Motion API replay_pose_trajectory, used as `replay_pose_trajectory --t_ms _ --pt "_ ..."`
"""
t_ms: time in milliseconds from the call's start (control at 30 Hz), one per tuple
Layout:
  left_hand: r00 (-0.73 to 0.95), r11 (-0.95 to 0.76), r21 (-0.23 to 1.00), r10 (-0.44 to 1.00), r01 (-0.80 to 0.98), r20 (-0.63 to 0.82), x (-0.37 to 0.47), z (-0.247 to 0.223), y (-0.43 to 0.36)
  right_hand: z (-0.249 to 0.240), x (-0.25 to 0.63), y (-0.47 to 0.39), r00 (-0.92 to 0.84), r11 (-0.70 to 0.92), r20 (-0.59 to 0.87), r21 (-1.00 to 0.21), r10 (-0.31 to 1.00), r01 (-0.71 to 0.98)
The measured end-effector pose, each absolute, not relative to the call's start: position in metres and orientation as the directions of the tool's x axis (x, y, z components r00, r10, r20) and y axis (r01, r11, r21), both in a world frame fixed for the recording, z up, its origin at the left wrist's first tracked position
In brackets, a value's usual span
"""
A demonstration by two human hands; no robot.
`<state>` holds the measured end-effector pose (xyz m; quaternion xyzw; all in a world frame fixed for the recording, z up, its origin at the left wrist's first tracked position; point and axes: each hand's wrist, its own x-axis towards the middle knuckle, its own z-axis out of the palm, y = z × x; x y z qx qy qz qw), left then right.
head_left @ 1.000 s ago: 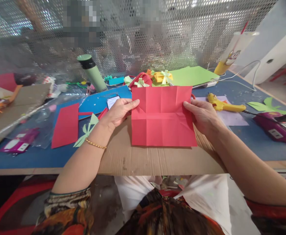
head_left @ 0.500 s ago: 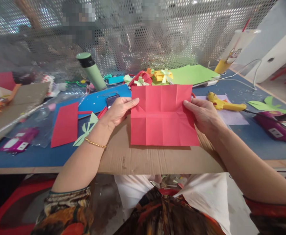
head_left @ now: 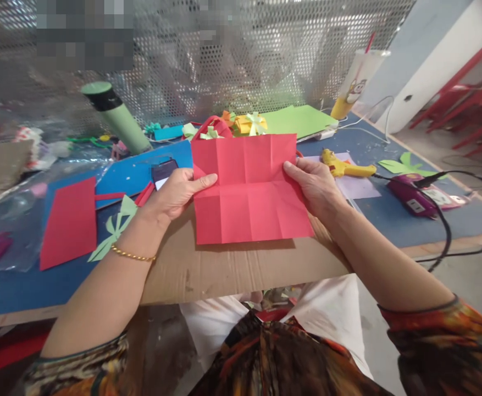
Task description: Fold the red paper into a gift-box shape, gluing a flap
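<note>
A sheet of red paper (head_left: 251, 203), creased into a grid of folded panels, is held up unfolded above a piece of brown cardboard (head_left: 224, 269). My left hand (head_left: 185, 190) grips its left edge, thumb on the front face and fingers behind. On the opposite edge, my right hand (head_left: 312, 181) pinches the paper the same way. The fingers behind the sheet are partly hidden. Beyond its top edge are a red paper basket-like piece (head_left: 216, 127) and a yellow paper piece with a pale green bow (head_left: 251, 124).
At left lie a red paper panel (head_left: 70, 223), pale green paper strips (head_left: 115, 228) and a phone (head_left: 164, 171). A green bottle (head_left: 119, 118) stands behind. To the right are a yellow glue gun (head_left: 348, 165), a purple corded box (head_left: 414, 195) and a drink cup (head_left: 356, 82).
My view has swung to the right, so the table's contents appear further left. Both hands keep hold of the red paper, which tilts slightly differently.
</note>
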<state>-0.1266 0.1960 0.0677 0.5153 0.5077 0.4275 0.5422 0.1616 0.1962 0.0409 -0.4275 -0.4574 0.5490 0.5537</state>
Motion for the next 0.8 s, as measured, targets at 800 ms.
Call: replay_pose_trajectory --t_ms 800 --pt "-0.043 -0.014 1.0 0.999 0.006 0.014 -0.12 0.0733 0.1966 0.0432 0.1618 0.196 -0.121 -0.036 -0.013 -0.98 0.993 -0.193"
